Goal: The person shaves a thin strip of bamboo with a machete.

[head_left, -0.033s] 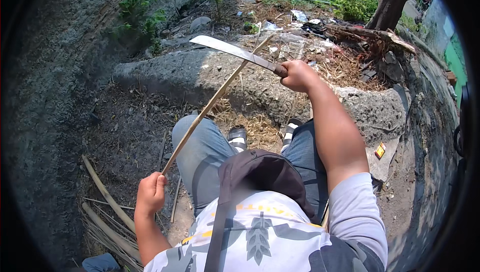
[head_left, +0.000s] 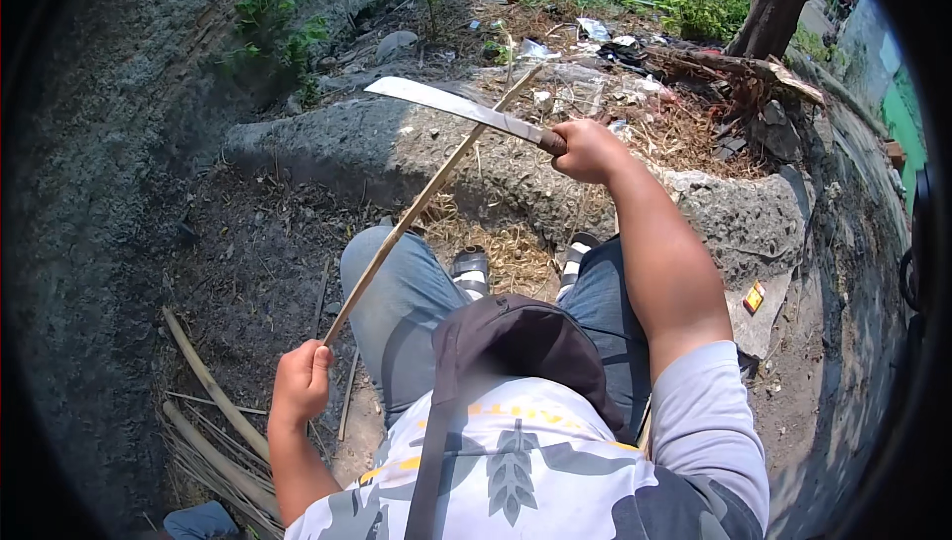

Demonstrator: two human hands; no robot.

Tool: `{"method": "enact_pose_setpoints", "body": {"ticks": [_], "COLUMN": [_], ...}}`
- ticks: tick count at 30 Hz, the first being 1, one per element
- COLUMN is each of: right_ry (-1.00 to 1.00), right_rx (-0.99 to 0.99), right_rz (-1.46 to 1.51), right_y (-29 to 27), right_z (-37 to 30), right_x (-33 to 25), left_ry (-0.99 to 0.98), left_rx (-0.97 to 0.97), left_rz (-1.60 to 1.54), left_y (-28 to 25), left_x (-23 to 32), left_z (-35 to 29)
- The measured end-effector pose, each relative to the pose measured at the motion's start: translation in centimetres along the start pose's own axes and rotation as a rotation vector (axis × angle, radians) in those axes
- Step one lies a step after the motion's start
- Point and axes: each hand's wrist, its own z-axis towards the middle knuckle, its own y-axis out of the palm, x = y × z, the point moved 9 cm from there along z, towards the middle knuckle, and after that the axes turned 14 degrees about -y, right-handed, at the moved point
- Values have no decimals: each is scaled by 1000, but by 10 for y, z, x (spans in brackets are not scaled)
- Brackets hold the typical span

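Note:
My left hand [head_left: 300, 381], low on the left, is closed around the lower end of a long, thin wooden stick [head_left: 405, 225]. The stick slants up and away to the right, passing over my left knee. Farther out, my right hand [head_left: 592, 151] grips a machete [head_left: 446, 104] by its short brown handle. Its broad, pale blade points left and crosses the stick near the far end. The blade seems to rest against the stick there, though contact is hard to confirm.
A rough concrete ledge [head_left: 327, 148] runs across beyond my feet, with straw [head_left: 511, 260] before it. Long stalks [head_left: 213, 371] lie at lower left. A rough wall rises on the left; a tree trunk [head_left: 778, 4] stands far right. A small yellow-red packet [head_left: 755, 298] lies right.
The machete and my right hand have shifted slightly left, and the blade tip sits a little lower. My left hand and the stick stay nearly in place.

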Motion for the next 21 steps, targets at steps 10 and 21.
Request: {"method": "enact_pose_setpoints", "body": {"ticks": [10,21], "right_ry": [-179,-23], "right_rx": [-109,-115], "right_rz": [-207,-94], "right_y": [16,20], "right_z": [4,4], "right_x": [-41,-44], "left_ry": [-54,-95], "left_rx": [-82,-52], "left_rz": [-40,-126], "left_y": [-12,-10], "left_x": [-52,-65], "left_z": [0,-11]}}
